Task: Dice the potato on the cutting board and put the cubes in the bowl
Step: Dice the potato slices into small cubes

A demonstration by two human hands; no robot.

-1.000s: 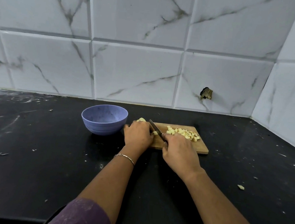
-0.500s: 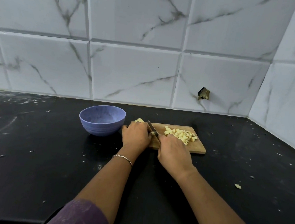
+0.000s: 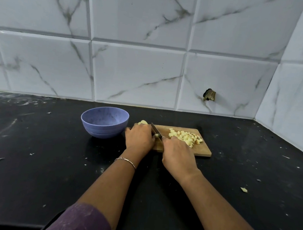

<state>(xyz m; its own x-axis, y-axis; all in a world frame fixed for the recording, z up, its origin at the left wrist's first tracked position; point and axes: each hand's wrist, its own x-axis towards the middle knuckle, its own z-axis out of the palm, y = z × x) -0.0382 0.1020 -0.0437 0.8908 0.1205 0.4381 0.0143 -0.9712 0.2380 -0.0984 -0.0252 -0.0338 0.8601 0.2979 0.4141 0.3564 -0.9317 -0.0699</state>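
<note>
Nearest the camera, a purple sleeve [image 3: 77, 221] is seen on the left forearm, and a thin bracelet [image 3: 125, 161] is worn at that wrist. Both forearms are stretched over the black countertop [image 3: 33, 178], on which a pale scrap [image 3: 243, 189] lies at about 4 o'clock from the cutting board, well apart from it. The knife [image 3: 155, 130] is gripped by the right hand [image 3: 178, 153], whose fingers are wrapped round the handle (the handle itself is hidden under the hand). The blade's long axis is set from 5 o'clock to 11 o'clock, with the tip pointed away and slightly leftward, and its edge is met by a small pale piece on the board. Just at 9 o'clock from the blade, the uncut remainder of the potato [image 3: 143, 122] is held down by the left hand [image 3: 139, 139], with fingers curled over it so that only its far end is shown at the hand's 12 o'clock side. The wooden cutting board [image 3: 200, 150] is laid with its long axis from 9 o'clock to 3 o'clock, and the cubes [image 3: 185, 136] are heaped on its far right part. The blue bowl [image 3: 104, 124] is stood upright at 9 o'clock from the board, near it but apart. Behind, a white veined tiled wall [image 3: 135, 73] is seen, with a dark hole [image 3: 209, 95] at 1 o'clock from the board.
</note>
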